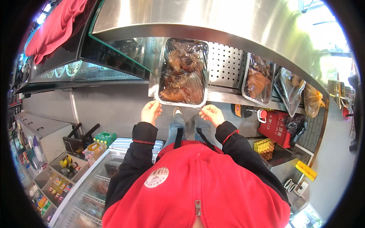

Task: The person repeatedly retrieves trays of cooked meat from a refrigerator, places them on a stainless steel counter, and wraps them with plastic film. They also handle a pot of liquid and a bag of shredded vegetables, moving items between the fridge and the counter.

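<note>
A metal tray of dark braised meat [184, 74], covered in clear plastic film, lies in front of me on the edge of a perforated steel counter [226, 65]. At the tray's near left corner, my left hand [152, 112] pinches the film or rim between thumb and fingers. By the near right corner, a gathered edge of the film is between the fingertips of my right hand [212, 114]. Farther right stand a second film-covered tray of meat [258, 79], a wrapped tray [290, 88] set at an angle, and a tied plastic bag of food [313, 99].
A steel hood or shelf [199, 17] overhangs the counter, with a glass panel [119, 54] at left. Below at right are a large bottle with a red cap [251, 112], a red box [273, 126] and yellow egg trays [263, 145]. A glass-topped freezer [85, 182] stands lower left.
</note>
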A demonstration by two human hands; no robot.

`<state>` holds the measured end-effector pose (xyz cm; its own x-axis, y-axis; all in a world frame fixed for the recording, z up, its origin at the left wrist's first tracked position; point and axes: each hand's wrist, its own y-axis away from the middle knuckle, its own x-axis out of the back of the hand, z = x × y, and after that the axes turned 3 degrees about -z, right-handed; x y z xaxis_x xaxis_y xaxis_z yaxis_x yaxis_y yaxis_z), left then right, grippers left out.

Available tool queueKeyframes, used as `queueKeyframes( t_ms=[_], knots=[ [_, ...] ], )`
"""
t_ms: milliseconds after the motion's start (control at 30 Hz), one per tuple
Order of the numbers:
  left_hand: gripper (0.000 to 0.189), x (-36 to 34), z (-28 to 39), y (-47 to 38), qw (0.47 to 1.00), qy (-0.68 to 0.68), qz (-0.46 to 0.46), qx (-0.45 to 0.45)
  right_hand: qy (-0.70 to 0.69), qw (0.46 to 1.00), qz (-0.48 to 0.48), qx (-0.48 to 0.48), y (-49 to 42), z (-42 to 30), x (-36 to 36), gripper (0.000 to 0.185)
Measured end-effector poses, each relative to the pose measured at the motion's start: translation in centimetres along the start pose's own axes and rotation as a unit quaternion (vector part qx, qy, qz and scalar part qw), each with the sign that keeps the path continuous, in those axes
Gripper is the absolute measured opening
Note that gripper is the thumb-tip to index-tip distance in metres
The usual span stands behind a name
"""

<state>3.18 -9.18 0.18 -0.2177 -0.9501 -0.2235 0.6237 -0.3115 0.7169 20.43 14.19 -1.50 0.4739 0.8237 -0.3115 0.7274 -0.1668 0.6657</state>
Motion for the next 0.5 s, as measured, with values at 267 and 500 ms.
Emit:
queueKeyframes(
  t_ms=[267, 500],
  knots=[
    [0.014, 0.3, 0.5, -0.4, 0.967, -0.237, 0.027, -0.091, 0.012, 0.997, -0.025, 0.065, 4.4, -5.8, -2.0, 0.008],
    [0.020, -0.7, 0.5, 0.7, 1.000, 0.017, -0.002, 0.000, 0.115, 0.966, -0.051, 0.226, 2.8, -16.3, -3.8, 0.015]
  ],
)
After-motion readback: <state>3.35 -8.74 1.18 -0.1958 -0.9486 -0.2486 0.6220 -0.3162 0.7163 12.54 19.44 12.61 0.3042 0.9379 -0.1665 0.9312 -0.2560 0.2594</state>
